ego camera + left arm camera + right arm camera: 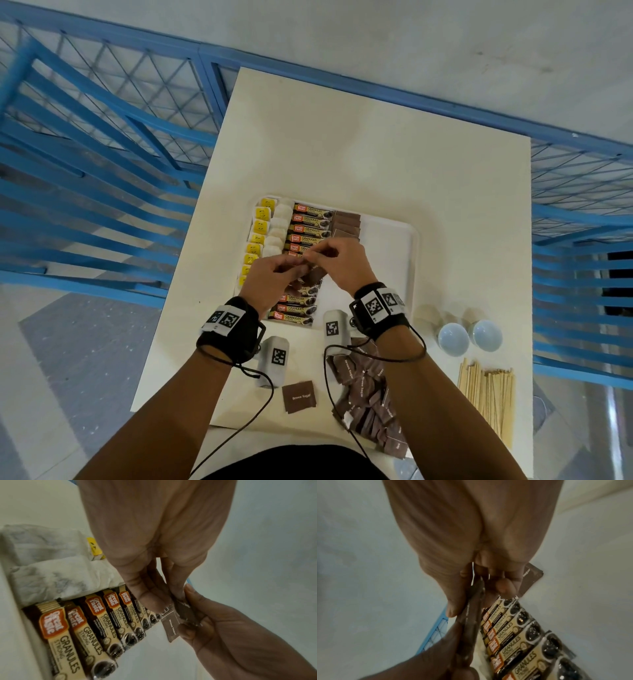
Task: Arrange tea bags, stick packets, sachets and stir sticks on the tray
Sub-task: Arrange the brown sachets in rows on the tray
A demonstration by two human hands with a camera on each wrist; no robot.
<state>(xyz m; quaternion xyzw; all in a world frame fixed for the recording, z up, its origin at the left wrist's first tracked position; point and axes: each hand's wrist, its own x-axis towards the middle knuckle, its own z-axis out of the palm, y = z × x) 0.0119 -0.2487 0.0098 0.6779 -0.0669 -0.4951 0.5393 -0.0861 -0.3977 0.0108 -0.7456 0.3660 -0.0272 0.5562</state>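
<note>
**Brown sachets held over a half-filled tray**

A small bunch of brown sugar sachets (313, 270) (flat, glossy, rectangular) is pinched between both hands above the middle of the white tray (409, 240). The left hand (274, 279) is curled round one end of the bunch and the right hand (337, 262) pinches the other, so the hands are drawn close together, fingertips nearly meeting. In the left wrist view one sachet (170, 626) hangs free below the fingers (150, 599).

On the tray, tea bags (275, 228) of soft crinkled paper with yellow tags (260, 226) are lined up at 9 o'clock. Beside them shiny stick packets (308, 226) printed "GRANULES" are stacked in a column, and a few brown sachets (346, 224) are laid flat just beyond the hands, toward 1 o'clock.

The tray is set on a smooth cream desk (376, 154). Toward 5 o'clock a loose heap of brown sachets (366, 394) is piled, with a single sachet (298, 395) apart at 6 o'clock. Thin wooden stir sticks (486, 394) are bundled near the right edge, and two pale blue bowls (467, 337) sit just beyond them. Blue slatted chairs (85, 205) and a blue mesh railing (137, 68) are seen around the desk, over a pale floor (411, 41).
</note>
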